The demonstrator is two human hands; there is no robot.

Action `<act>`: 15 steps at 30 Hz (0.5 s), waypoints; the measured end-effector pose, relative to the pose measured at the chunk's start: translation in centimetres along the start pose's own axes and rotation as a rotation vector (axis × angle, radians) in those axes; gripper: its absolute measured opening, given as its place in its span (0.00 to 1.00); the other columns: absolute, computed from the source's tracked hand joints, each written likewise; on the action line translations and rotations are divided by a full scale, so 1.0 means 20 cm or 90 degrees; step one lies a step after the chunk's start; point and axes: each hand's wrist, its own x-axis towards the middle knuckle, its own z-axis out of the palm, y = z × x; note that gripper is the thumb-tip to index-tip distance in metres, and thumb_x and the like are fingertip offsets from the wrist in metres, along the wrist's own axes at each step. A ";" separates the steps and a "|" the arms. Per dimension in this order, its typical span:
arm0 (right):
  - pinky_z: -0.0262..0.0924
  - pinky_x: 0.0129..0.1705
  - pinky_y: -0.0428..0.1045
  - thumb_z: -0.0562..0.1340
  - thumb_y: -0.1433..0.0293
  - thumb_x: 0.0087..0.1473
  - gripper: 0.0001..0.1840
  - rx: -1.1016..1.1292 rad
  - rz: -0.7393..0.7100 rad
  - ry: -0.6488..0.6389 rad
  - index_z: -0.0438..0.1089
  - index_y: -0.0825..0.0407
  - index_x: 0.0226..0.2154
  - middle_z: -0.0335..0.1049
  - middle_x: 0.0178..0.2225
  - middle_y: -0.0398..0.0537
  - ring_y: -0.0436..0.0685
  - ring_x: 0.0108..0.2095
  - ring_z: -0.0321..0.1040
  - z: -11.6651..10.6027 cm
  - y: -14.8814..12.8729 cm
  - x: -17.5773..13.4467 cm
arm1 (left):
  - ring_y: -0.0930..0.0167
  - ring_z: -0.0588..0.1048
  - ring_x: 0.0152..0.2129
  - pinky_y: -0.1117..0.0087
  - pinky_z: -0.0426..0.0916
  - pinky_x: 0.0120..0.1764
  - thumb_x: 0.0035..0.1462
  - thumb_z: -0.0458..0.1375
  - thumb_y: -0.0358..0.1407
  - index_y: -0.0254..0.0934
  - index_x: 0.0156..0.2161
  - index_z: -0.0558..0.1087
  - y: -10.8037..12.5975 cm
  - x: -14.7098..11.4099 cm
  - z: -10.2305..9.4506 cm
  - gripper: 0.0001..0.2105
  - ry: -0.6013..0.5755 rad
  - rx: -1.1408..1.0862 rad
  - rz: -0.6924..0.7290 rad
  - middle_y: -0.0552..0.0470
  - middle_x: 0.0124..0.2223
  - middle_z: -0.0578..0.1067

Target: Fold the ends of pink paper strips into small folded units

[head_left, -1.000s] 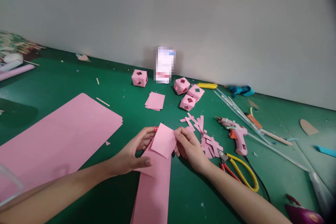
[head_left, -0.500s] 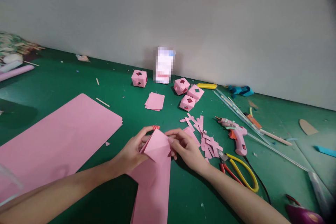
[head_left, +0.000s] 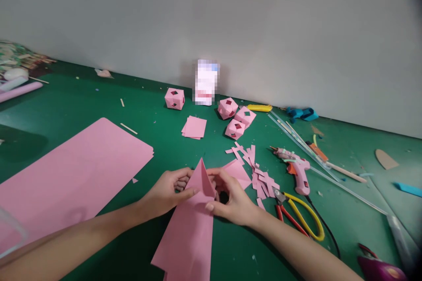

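Both hands, left hand (head_left: 168, 191) and right hand (head_left: 231, 197), pinch-grip the pink strip (head_left: 191, 224) at its folded peak; uneven pressure could skew the crease.

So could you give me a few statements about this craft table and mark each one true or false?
1. Both hands, left hand and right hand, grip the pink paper strip. True.
2. The scissors have blue handles. False: yellow and red.
3. Four pink paper cubes sit near the wall. True.
4. The glue gun lies left of the hands. False: it lies to their right.
5. The large pink sheet is rolled up. False: it lies flat.
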 end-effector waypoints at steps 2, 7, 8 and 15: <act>0.62 0.29 0.46 0.69 0.59 0.55 0.27 -0.016 0.013 0.021 0.65 0.49 0.54 0.69 0.37 0.46 0.50 0.30 0.66 0.01 0.00 0.00 | 0.70 0.75 0.29 0.72 0.65 0.32 0.57 0.62 0.40 0.36 0.44 0.70 0.03 0.00 0.00 0.13 -0.015 0.007 -0.004 0.53 0.34 0.78; 0.67 0.28 0.47 0.58 0.67 0.64 0.20 -0.006 0.013 0.068 0.59 0.48 0.58 0.66 0.39 0.46 0.49 0.28 0.69 0.02 0.03 0.00 | 0.68 0.76 0.32 0.70 0.65 0.34 0.60 0.59 0.42 0.38 0.53 0.63 0.09 -0.01 -0.02 0.19 -0.059 0.017 -0.053 0.53 0.36 0.77; 0.68 0.28 0.48 0.58 0.68 0.63 0.23 -0.017 0.001 0.074 0.56 0.47 0.60 0.66 0.42 0.48 0.49 0.28 0.70 0.02 0.03 -0.01 | 0.68 0.75 0.31 0.70 0.64 0.33 0.61 0.58 0.43 0.38 0.52 0.63 0.10 -0.02 -0.03 0.18 -0.069 0.055 -0.055 0.53 0.35 0.76; 0.72 0.41 0.52 0.60 0.76 0.58 0.32 -0.158 -0.184 0.100 0.56 0.45 0.62 0.71 0.47 0.51 0.56 0.42 0.72 0.04 -0.02 -0.04 | 0.68 0.66 0.25 0.70 0.56 0.29 0.66 0.50 0.47 0.42 0.56 0.66 0.21 -0.09 -0.09 0.19 -0.116 0.416 -0.052 0.57 0.29 0.66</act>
